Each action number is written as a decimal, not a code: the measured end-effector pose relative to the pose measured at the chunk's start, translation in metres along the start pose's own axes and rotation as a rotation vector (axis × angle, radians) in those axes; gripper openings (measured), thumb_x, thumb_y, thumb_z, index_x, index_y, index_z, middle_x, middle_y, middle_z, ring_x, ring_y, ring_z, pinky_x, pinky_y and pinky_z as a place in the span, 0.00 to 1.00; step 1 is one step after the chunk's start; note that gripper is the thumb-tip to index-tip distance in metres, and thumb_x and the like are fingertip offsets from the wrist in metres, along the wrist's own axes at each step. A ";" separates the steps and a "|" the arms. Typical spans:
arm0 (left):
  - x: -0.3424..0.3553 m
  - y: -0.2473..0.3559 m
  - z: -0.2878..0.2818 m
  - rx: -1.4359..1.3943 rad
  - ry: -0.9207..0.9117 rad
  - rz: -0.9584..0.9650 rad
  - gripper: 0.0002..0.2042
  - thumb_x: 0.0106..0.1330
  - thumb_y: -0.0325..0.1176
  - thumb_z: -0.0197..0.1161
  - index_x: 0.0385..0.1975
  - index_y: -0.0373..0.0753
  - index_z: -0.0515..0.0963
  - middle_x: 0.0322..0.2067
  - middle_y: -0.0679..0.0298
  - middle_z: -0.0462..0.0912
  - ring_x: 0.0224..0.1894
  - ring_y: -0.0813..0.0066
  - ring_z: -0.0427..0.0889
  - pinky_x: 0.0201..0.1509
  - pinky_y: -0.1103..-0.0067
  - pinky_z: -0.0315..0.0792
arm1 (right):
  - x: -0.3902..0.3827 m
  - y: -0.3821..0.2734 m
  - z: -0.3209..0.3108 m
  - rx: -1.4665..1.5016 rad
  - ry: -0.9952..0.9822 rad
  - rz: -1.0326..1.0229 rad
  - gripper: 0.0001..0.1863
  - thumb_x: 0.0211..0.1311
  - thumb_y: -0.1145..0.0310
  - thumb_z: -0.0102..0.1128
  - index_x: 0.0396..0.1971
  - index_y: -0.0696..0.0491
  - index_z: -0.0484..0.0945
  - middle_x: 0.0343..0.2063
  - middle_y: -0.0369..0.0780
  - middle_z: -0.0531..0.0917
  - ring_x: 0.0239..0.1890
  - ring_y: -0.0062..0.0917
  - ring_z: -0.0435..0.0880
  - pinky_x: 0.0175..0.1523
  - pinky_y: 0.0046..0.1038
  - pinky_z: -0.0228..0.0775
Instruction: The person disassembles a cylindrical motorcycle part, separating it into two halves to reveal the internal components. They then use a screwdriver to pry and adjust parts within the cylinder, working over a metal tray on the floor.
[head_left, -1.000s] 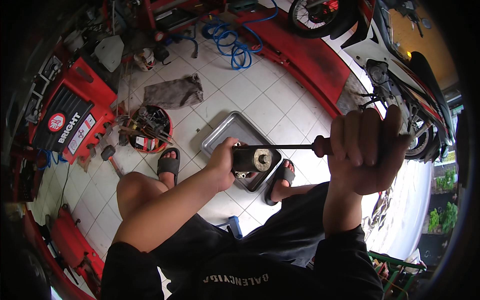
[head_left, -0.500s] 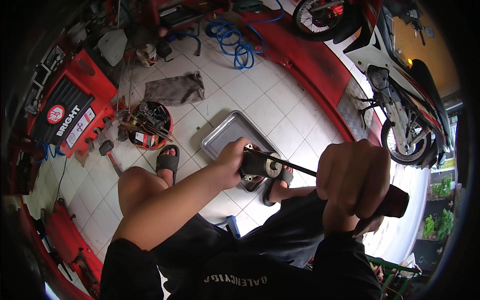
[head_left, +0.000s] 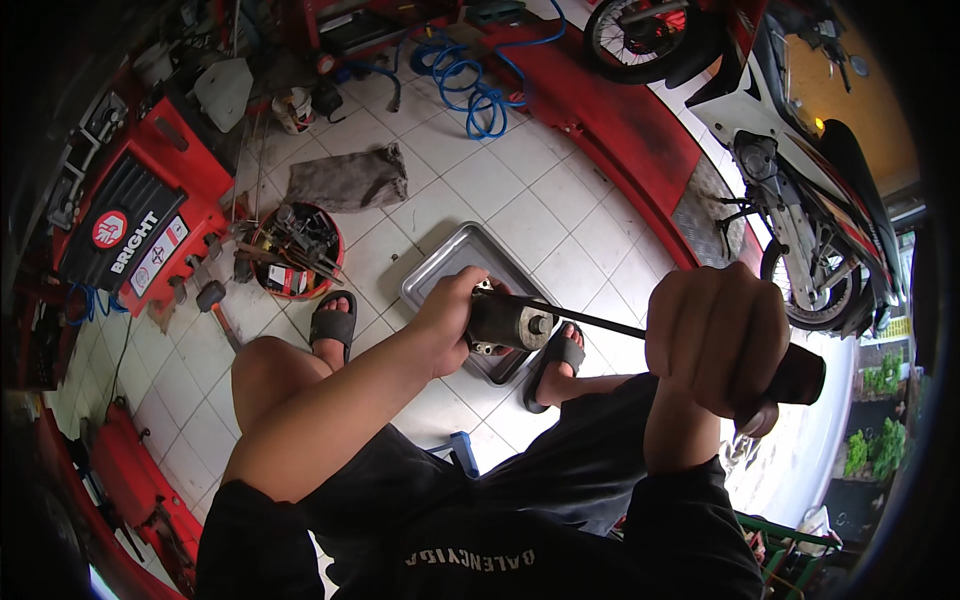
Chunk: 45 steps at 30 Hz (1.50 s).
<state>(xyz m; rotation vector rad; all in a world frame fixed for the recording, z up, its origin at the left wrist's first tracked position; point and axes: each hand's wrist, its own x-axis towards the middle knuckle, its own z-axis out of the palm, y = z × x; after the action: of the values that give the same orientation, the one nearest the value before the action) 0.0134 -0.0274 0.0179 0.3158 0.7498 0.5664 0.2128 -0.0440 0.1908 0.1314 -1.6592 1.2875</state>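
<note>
My left hand (head_left: 445, 320) is closed round a small cylindrical motor (head_left: 508, 325), dark grey, with a round boss on its right end and pale metal lugs at its left end. It is held in the air above a shallow metal tray (head_left: 465, 255) on the floor. In my right hand (head_left: 715, 345), the fist wraps the dark handle of a long screwdriver (head_left: 595, 320). Its shaft runs leftward along the motor's upper side. The tip lies by the lugs near my left fingers, but whether it touches them I cannot tell.
A round red tub (head_left: 335, 255) of tools stands left of the tray, with a grey rag (head_left: 350, 178) beyond it. A hammer (head_left: 215, 305) lies near a red machine (head_left: 150, 220). Blue hose (head_left: 470, 85) coils by a red ramp (head_left: 600, 140); a motorcycle (head_left: 790, 190) stands right.
The motor and my left hand have shifted slightly left. My right fist has moved a little to the right, and the screwdriver's handle end has risen in the picture.
</note>
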 end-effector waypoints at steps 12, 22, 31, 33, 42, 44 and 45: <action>0.005 -0.012 -0.005 -0.073 -0.017 -0.035 0.16 0.73 0.48 0.54 0.40 0.41 0.79 0.39 0.57 0.85 0.40 0.54 0.87 0.39 0.49 0.81 | -0.015 -0.006 0.009 0.015 0.208 -0.041 0.16 0.49 0.74 0.69 0.12 0.54 0.69 0.10 0.38 0.73 0.10 0.31 0.71 0.18 0.31 0.60; 0.004 0.001 -0.004 -0.001 -0.108 -0.143 0.22 0.75 0.47 0.41 0.54 0.38 0.75 0.47 0.54 0.83 0.46 0.54 0.83 0.48 0.49 0.76 | -0.027 -0.014 0.000 -0.135 0.281 0.083 0.14 0.51 0.71 0.70 0.16 0.59 0.74 0.16 0.40 0.78 0.19 0.28 0.78 0.26 0.28 0.67; 0.009 0.026 -0.005 -0.058 0.057 0.052 0.24 0.75 0.50 0.38 0.47 0.36 0.75 0.37 0.51 0.83 0.38 0.52 0.83 0.43 0.53 0.74 | -0.046 -0.053 -0.018 -0.935 0.511 0.467 0.22 0.65 0.53 0.63 0.35 0.61 0.86 0.27 0.42 0.88 0.27 0.24 0.83 0.34 0.28 0.74; 0.011 0.029 0.006 -0.050 0.063 0.181 0.22 0.77 0.48 0.39 0.45 0.36 0.75 0.38 0.51 0.84 0.36 0.52 0.85 0.39 0.56 0.77 | -0.064 -0.073 -0.014 -0.826 0.638 0.646 0.20 0.68 0.56 0.61 0.37 0.62 0.86 0.27 0.43 0.88 0.25 0.21 0.82 0.30 0.27 0.73; 0.027 0.013 0.019 0.092 0.044 0.247 0.18 0.79 0.45 0.42 0.41 0.39 0.76 0.35 0.53 0.85 0.32 0.54 0.87 0.32 0.59 0.80 | -0.112 -0.087 0.000 -0.532 0.751 0.271 0.19 0.69 0.63 0.60 0.43 0.67 0.79 0.32 0.54 0.89 0.21 0.25 0.84 0.23 0.24 0.72; 0.033 0.017 0.013 0.087 0.050 0.210 0.20 0.78 0.47 0.42 0.45 0.38 0.76 0.39 0.51 0.84 0.36 0.53 0.85 0.38 0.56 0.80 | -0.125 -0.097 -0.001 -0.566 0.851 0.166 0.21 0.71 0.60 0.56 0.46 0.66 0.79 0.29 0.54 0.88 0.18 0.28 0.82 0.22 0.24 0.70; 0.038 0.014 0.010 0.064 0.072 0.160 0.21 0.77 0.49 0.42 0.47 0.37 0.76 0.40 0.50 0.84 0.38 0.52 0.84 0.41 0.55 0.79 | -0.133 -0.103 0.000 -0.545 0.879 0.121 0.22 0.71 0.58 0.53 0.49 0.64 0.78 0.30 0.54 0.88 0.19 0.30 0.82 0.22 0.25 0.70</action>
<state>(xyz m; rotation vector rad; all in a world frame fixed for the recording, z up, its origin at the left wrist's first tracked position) 0.0379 0.0060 0.0101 0.4192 0.8176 0.7081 0.3415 -0.1485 0.1617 -0.7679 -1.1746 0.7439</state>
